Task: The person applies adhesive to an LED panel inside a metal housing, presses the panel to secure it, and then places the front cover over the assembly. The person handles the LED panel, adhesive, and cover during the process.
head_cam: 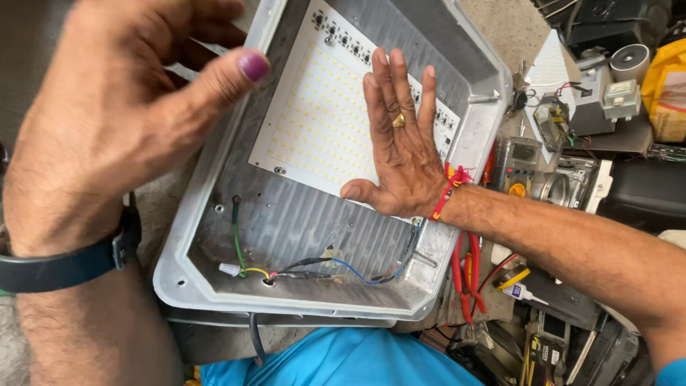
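Right hand [400, 154] flat on dotted white board [321, 121]; ribbed grey housing [286, 221]

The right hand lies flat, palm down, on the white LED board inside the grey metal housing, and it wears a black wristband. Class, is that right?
Not quite. In the head view the right hand on the LED board wears a red thread; the black wristband is on the left hand. The rest holds, in the grey housing.

White LED board [321, 121] (dotted with yellow diodes), lying flat inside tilted grey housing [286, 221], loose wires below
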